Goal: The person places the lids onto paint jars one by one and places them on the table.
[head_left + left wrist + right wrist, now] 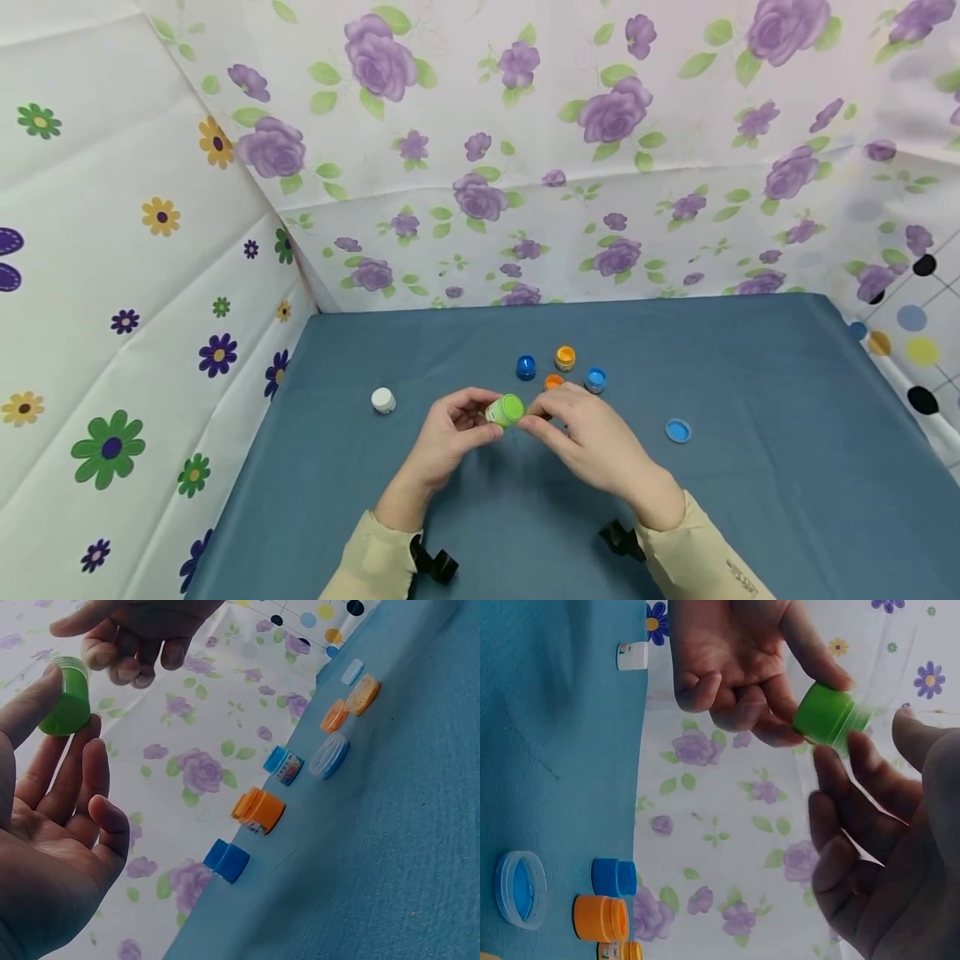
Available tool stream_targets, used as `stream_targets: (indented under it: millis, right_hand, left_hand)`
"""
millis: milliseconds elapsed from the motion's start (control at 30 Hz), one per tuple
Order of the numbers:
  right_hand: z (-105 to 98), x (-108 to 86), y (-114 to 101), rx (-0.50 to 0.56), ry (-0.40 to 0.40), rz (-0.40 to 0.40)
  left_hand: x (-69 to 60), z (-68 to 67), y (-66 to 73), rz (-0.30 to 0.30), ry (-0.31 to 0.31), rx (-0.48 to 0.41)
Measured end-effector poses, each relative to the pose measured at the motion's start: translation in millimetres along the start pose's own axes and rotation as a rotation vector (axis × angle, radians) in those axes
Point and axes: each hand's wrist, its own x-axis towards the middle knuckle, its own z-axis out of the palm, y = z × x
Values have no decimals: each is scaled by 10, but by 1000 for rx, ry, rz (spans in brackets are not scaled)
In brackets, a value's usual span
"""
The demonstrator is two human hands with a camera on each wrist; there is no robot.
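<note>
My left hand [450, 437] grips a small green paint jar [504, 410] between thumb and fingers, raised above the table and tilted. A translucent cap or rim shows at the jar's end in the right wrist view. Close by that end is my right hand [588, 437], its fingers bent loosely and the thumb standing apart from them in the right wrist view. Its index fingertip [860, 742] is at or very near the jar's rim; whether it touches cannot be told. The left wrist view shows the right hand [146, 634] above the jar with a gap.
Beyond the hands stand a dark blue jar [526, 367], a yellow-orange jar [565, 358], a light blue jar [596, 381] and a partly hidden orange one [553, 382]. A white jar [382, 400] is at left. A blue lid [678, 431] lies at right on the blue cloth [787, 500].
</note>
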Motion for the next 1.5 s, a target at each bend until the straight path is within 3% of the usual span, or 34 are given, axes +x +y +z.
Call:
stream_targets:
  millis: [167, 433, 600, 800, 1200, 1500]
  right_hand:
    - [-37, 11, 21, 0, 65, -52]
    - [-35, 63, 59, -70, 15, -238]
    - [-3, 95, 59, -90, 36, -275]
    - [17, 114, 51, -111, 40, -233]
    - [100, 50, 24, -75, 70, -58]
    - [10, 87, 70, -7, 84, -105]
  left_hand:
    - [-11, -19, 1, -2, 12, 1]
    - [-7, -35, -16, -5, -1, 4]
    - [6, -42, -20, 1, -9, 4]
    - [5, -52, -22, 21, -16, 6]
    - [-34, -19, -81, 27, -53, 5]
    - [2, -35, -4, 38, -19, 11]
